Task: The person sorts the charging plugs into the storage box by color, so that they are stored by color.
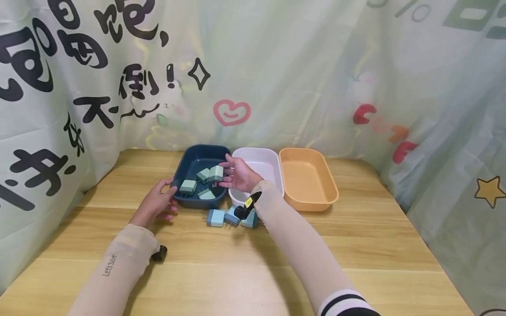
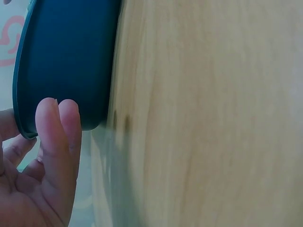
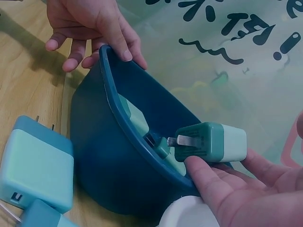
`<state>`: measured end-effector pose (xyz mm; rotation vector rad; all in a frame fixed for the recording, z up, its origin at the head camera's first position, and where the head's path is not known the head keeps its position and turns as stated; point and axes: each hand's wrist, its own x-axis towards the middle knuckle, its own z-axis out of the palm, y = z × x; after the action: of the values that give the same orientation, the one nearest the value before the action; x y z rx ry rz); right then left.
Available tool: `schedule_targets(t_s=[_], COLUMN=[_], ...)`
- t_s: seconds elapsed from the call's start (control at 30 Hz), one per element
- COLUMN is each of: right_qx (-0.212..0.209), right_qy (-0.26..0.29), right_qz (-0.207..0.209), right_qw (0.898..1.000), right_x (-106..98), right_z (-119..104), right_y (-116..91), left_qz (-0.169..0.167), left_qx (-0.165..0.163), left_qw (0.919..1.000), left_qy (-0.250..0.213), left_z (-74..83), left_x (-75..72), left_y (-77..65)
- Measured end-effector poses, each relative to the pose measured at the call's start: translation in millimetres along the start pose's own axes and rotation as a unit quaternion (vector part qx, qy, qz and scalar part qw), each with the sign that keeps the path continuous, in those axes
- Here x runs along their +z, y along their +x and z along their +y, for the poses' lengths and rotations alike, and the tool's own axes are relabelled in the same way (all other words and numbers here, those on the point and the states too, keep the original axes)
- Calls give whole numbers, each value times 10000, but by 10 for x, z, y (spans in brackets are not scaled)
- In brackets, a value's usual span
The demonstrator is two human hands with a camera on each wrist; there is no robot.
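Note:
My right hand (image 1: 242, 174) is over the right side of a dark blue bin (image 1: 201, 203), fingers extended. A green plug charger (image 3: 210, 142) lies against these fingers above the rim, prongs toward the bin's inside. The digit at the right edge of the right wrist view is apart from it. Several green chargers (image 1: 187, 187) lie inside the bin. At the bin's near left corner, my left hand (image 1: 156, 202) holds the rim, with digits on both sides of the wall. Its other fingers (image 2: 51, 127) hang beside the outer wall.
A white bin (image 1: 258, 153), partly hidden by my right arm, stands beside the blue one. To its right is an orange bin (image 1: 310, 204). Several light blue chargers (image 1: 215, 218) lie on the wooden table (image 1: 205, 272) before the bins. A printed curtain (image 1: 284, 79) hangs behind.

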<state>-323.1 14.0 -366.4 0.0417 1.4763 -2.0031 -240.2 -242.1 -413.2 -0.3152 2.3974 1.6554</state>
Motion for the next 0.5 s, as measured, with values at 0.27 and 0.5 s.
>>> schedule_targets(t_s=[0.27, 0.5], right_qx=[-37, -162], right_qy=[128, 81], right_qz=[-27, -224], right_qw=[9999, 9996], right_x=[-22, -66], right_z=[24, 29], right_y=[6, -33], left_qz=[-14, -57], left_qx=[-1, 14], left_qw=[10000, 10000], left_qy=[-38, -56], left_z=[4, 4], left_x=[7, 28], left_y=[-8, -10])
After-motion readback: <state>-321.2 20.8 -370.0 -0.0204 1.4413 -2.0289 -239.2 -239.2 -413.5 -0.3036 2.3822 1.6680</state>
